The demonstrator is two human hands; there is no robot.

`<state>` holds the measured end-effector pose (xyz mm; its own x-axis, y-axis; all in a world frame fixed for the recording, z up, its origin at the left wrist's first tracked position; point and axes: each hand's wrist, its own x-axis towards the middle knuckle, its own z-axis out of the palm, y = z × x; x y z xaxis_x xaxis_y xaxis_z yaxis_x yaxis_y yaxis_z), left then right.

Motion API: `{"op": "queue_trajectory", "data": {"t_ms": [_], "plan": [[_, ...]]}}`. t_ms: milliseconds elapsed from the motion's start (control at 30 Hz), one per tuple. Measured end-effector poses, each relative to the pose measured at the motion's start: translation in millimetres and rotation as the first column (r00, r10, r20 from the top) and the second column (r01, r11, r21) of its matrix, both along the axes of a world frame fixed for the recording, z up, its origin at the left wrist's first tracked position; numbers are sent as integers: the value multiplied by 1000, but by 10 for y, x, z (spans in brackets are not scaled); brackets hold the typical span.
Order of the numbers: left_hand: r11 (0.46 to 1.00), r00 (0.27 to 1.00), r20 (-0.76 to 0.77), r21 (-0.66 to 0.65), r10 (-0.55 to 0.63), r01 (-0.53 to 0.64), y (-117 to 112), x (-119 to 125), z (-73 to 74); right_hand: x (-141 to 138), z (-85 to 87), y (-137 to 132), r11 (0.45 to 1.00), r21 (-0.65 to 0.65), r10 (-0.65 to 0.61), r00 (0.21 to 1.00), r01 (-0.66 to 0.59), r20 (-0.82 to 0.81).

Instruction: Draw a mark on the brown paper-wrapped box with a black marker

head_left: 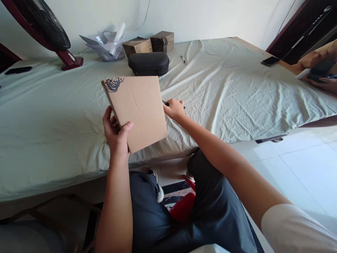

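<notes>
A flat brown cardboard box point(143, 112) is tilted up at the front of the cloth-covered table, dark scribbles at its upper left corner. My left hand point(116, 130) grips its lower left edge, thumb on the front face and fingers behind. Beside the box's right edge, my right hand point(174, 108) is closed around a thin dark pen point(165, 103), of which only the two ends show. Whether the pen's tip touches the box I cannot tell.
Behind the box lie a black case point(149, 63), two small cardboard boxes point(162, 41) and a clear plastic basket point(105, 47) of papers. A fan point(71, 59) stands at left. Another pen point(183, 59) and a phone point(270, 61) lie rightward; another person's arm point(318, 56) is at far right.
</notes>
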<state>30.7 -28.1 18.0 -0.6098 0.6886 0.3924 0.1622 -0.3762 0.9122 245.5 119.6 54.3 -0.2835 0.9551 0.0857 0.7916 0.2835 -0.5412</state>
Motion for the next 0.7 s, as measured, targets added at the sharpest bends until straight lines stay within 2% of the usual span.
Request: {"op": "queue_trajectory", "data": {"t_ms": [167, 433, 567, 700], "plan": [[1000, 1000, -12, -27, 2, -3, -16, 22, 11, 44, -31, 59, 1000, 6, -6, 997, 6, -74], [999, 1000, 0, -35, -7, 7, -8, 24, 18, 85, -53, 107, 998, -29, 58, 998, -58, -25], [999, 1000, -15, -33, -15, 14, -7, 26, 7, 81, -161, 158, 996, -71, 66, 996, -62, 60], [999, 1000, -28, -53, -4, 2, -16, 18, 6, 118, -303, 240, 998, -54, 29, 996, -25, 83]]}}
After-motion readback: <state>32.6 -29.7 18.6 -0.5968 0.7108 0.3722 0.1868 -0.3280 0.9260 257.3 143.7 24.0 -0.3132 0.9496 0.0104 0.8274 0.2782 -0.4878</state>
